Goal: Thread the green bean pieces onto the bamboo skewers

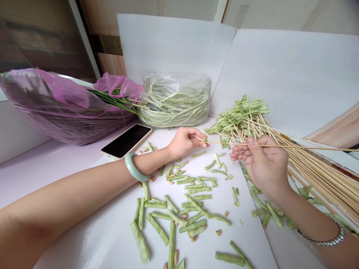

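Note:
My left hand (186,142), with a pale green bangle on its wrist, pinches a small green bean piece (204,140) at the tip of a thin wooden skewer (303,147). The skewer runs rightward through my right hand (265,162), held between thumb and fingers, and its far end reaches the right edge. More bean pieces sit on the skewer just left of my right hand. Below both hands, many cut green bean pieces (193,226) and some brown beans (218,232) lie scattered on the white surface (106,224).
Filled skewers (241,112) are piled at the back right, beside a bundle of bare skewers (322,172). A clear bag of long beans (176,104) stands at the back. A phone (126,141) and a purple bag (70,108) are on the left.

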Tool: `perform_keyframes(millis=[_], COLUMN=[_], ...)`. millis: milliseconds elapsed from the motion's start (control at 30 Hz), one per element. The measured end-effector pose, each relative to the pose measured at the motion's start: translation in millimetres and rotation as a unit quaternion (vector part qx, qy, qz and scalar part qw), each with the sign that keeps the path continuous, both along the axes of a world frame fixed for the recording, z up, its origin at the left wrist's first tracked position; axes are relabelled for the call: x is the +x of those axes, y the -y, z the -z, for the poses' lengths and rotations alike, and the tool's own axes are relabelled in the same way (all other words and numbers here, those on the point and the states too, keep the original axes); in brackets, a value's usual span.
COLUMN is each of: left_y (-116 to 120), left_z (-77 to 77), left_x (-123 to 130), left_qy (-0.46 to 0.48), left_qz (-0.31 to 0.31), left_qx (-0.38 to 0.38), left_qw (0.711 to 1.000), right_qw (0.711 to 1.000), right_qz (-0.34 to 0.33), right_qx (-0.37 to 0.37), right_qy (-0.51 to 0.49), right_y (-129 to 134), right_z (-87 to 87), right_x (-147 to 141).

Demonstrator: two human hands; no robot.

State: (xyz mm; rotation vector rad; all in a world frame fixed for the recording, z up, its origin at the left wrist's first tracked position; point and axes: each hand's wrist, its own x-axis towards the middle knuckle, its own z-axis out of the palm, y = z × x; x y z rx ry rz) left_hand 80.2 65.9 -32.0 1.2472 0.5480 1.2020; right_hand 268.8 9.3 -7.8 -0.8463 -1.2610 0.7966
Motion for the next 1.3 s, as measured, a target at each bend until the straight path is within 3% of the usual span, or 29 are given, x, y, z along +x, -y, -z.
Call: perform_keyframes(millis=[300,567,867,967,1100,1300], left_y=[5,4,2,-2,-10,-13], left_z=[-0.9,-1.0,-5.4,-7.3,-6.7,-4.2], left_x=[5,5,2,-3,-9,-14], left_qy=[-0.010,-0.004,-0.009,0.039,0.149,0.190], left_qz=[0.031,0.057,0.048,0.060,0.123,0.138], left_qx=[-0.017,-0.029,-0.036,-0.085,-0.169,-0.187], left_qw=[0.999,0.998,0.998,0.994,0.966,0.954], right_qw=[1.000,0.996,0.999,0.999,0.994,0.989], right_qz=[-0.016,-0.069,-0.034,-0.002,0.053,0.091], right_qx=[-0.004,-0.010,0.001,0.032,0.085,0.100], right_qy=[0.021,0.052,0.032,0.000,-0.047,-0.063], right_y=[1,0,-1,-1,-1,1], right_z=[0.6,7.5,-2.1,-10.5,-20.3,-23.8], right_x=[0,-3,0,3,5,6])
